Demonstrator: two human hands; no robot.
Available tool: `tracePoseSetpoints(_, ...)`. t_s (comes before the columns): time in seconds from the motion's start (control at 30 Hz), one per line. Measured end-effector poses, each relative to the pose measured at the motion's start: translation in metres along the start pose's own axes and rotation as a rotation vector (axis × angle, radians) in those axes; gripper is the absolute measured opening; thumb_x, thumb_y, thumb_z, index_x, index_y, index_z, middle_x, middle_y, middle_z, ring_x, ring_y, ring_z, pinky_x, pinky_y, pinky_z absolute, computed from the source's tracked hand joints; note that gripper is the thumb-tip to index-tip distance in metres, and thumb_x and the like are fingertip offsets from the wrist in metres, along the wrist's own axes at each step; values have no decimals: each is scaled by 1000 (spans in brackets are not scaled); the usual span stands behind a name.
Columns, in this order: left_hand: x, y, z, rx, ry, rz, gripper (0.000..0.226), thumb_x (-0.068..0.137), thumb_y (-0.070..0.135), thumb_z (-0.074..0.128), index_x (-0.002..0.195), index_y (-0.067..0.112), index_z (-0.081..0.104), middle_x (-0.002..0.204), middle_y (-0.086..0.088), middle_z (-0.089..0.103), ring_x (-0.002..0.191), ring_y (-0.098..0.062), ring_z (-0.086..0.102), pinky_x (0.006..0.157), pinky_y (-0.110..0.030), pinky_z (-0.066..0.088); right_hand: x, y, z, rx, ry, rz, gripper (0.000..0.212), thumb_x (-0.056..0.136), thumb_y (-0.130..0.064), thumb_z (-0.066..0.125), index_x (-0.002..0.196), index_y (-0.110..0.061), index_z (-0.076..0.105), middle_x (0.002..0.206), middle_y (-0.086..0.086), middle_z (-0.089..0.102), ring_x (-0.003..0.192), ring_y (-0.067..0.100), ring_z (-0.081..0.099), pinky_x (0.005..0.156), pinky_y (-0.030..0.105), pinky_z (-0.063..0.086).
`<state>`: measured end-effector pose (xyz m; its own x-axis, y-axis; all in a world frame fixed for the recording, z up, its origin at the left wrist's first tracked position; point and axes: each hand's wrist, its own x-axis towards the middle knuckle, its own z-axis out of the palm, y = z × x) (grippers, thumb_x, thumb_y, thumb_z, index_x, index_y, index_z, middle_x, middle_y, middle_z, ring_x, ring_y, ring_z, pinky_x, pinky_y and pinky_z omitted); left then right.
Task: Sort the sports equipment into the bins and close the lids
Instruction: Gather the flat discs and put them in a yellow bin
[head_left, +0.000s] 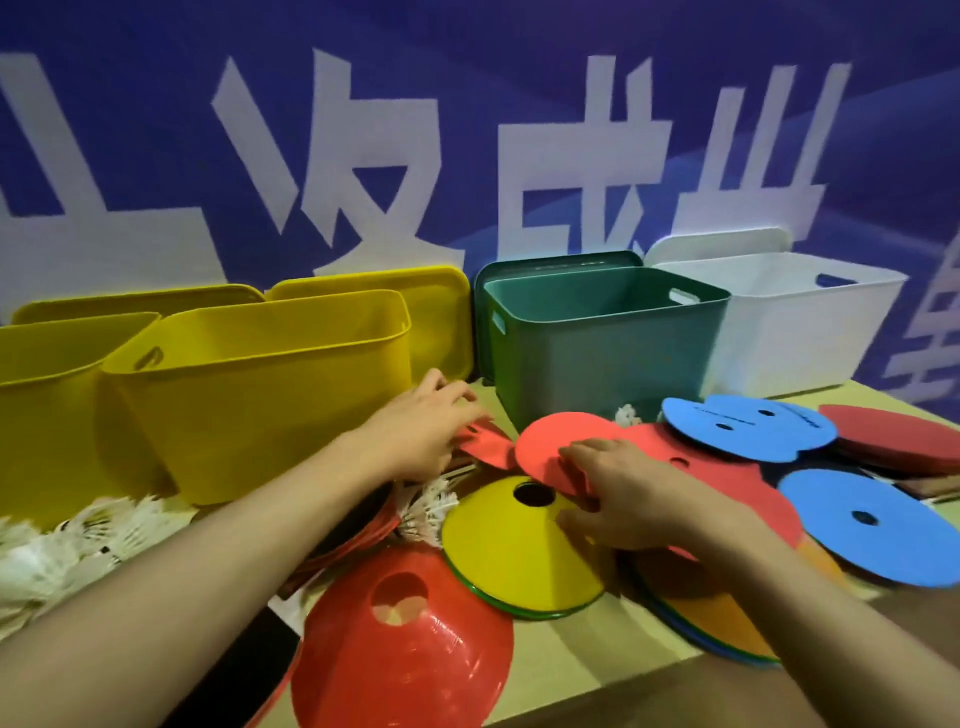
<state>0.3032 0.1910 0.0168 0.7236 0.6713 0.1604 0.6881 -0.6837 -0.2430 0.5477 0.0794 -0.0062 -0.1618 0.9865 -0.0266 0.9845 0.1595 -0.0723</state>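
Note:
Flat disc cones lie scattered on the table: a yellow one (514, 551), a large red one (405, 654), blue ones (748, 426) (878, 525) and a pink-red one (556, 447). My right hand (628, 499) grips the pink-red disc's edge above the yellow disc. My left hand (426, 426) rests over a red piece (485, 447) near the yellow bin; its fingertips are hidden. White shuttlecocks (78, 545) (426, 509) lie at the left and centre. Open bins stand behind: two yellow (260, 395) (47, 415), one green (608, 353), one white (800, 332).
Lids lean against the blue banner wall behind the bins: yellow (441, 312), green (556, 262), white (722, 241). More red discs (893, 436) lie at the far right, a stacked pile (727, 623) at the front right. The table's front edge (623, 680) is near.

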Motion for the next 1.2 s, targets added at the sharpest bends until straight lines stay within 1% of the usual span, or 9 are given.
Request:
tracePoseSetpoints(0.13,18,7,-3,89,-28,-4,32,101,43,54,131,38,61,122,10,68,110,-21,52,81,-34,46,0,9,-3,-67,-1,-15,76,86,-34,62,155,-18,33,157,6,40,141,30,37,113,43,40)
tracePoseSetpoints(0.33,9,-8,-24,9,319,-203,15,103,28,48,107,24,62,92,4,68,85,-18,63,61,-35,50,6,1,10,-148,236,2,43,93,-38,48,132,-20,50,133,4,61,121,29,55,94,39,47)
tracePoseSetpoints(0.47,-14,-29,-46,-362,570,-371,13,101,23,53,103,15,63,84,3,65,70,-17,65,59,-30,45,19,-4,2,24,457,112,29,95,-31,50,122,-23,59,108,5,71,104,31,61,82,39,49)
tracePoseSetpoints(0.57,-31,-41,-65,-640,582,-574,10,100,23,54,99,20,63,82,3,71,57,-8,72,53,-20,50,27,-9,-11,304,550,133,29,90,-25,53,114,-28,68,97,2,74,86,29,68,73,42,55)
tracePoseSetpoints(0.7,-75,-58,-91,-1197,462,-624,14,98,7,60,97,18,69,98,-3,75,86,-16,75,79,-34,63,29,-24,-35,596,738,83,39,91,-8,51,119,-26,72,84,-4,74,69,22,66,69,34,49)
tracePoseSetpoints(0.8,-118,-68,-102,-1423,379,-609,19,97,-1,58,103,11,72,98,-4,79,90,-13,75,76,-25,63,26,-43,-50,752,826,-9,34,93,-8,54,113,-27,74,86,-13,73,80,11,69,77,33,53)
tracePoseSetpoints(0.93,-171,-85,-106,-1558,406,-759,13,94,-3,60,90,3,70,94,-11,73,89,-16,69,81,-29,60,34,-95,-59,1127,754,-116,22,99,-10,53,99,-22,72,87,-7,75,75,8,64,70,33,51)
tracePoseSetpoints(1.03,-214,-103,-107,-1594,442,-807,11,91,2,66,99,7,71,100,-10,73,92,-16,67,77,-30,63,46,-157,-60,1339,597,-227,23,101,-7,51,103,-19,70,86,-6,73,75,7,61,68,31,50)
tracePoseSetpoints(1.2,-290,-135,-108,-1377,502,-918,19,90,24,70,106,16,70,76,2,69,53,-4,57,39,-17,42,74,-242,-57,1433,413,-315,25,104,-8,48,111,-24,67,100,-6,76,90,10,70,80,36,60)
